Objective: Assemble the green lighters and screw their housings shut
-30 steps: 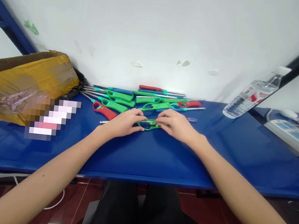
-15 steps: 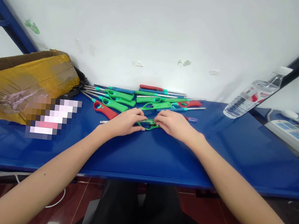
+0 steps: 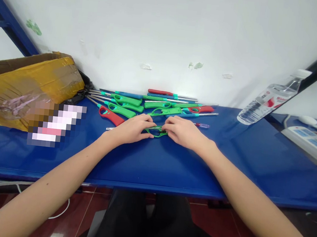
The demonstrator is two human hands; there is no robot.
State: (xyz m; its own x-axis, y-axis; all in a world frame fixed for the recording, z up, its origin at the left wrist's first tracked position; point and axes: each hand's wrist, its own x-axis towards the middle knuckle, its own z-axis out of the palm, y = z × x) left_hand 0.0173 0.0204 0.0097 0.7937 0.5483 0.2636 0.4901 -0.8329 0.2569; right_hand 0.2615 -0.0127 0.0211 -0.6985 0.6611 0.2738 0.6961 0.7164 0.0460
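Left fingers (image 3: 147,135) pinch the green casing (image 3: 161,135) by its loop! | right fingers (image 3: 171,127) bunched at its other end, grip hidden, can't tell | casing squarely between both | second green shell (image 3: 173,111) just beyond

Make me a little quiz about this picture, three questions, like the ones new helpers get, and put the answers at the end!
1. True or false: the taped box is farther left than the plastic bottle.

2. Pick one: what colour is the casing that the left hand and right hand are touching?
A) red
B) green
C) white

3. Fill the gap: behind the pile of lighters rises a whitish ____.

Key: 1 true; 2 B; 3 wall.
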